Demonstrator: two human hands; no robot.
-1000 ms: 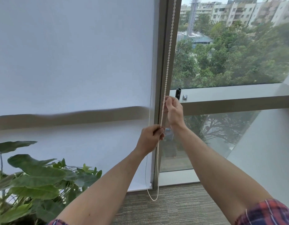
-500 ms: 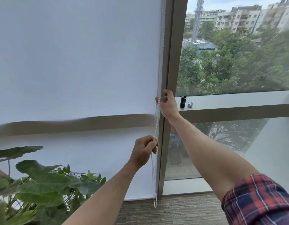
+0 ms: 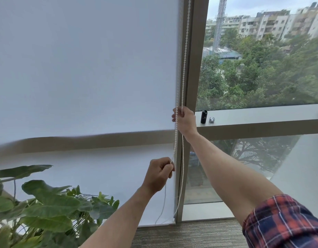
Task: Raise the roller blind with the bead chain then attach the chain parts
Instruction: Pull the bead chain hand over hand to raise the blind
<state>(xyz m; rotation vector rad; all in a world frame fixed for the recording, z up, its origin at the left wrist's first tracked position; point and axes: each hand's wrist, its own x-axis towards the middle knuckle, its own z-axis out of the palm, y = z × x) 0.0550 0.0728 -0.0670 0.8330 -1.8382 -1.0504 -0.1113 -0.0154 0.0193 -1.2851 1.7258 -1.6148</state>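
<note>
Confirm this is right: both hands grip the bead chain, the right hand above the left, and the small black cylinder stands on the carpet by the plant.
One detail is wrong. The black cylinder stands on the window ledge, beside a small silver piece, not on the carpet. The head view shows it. The rest holds: the right hand grips the bead chain above the left hand.

Bead chain [image 3: 184, 68] right of roller blind [image 3: 83, 68], plant [image 3: 47, 208] below-left.

Daylit window [image 3: 262, 68] over trees, grey carpet [image 3: 190, 235], leafy plant [image 3: 47, 208], perhaps two small items on the sill [image 3: 262, 115].
</note>
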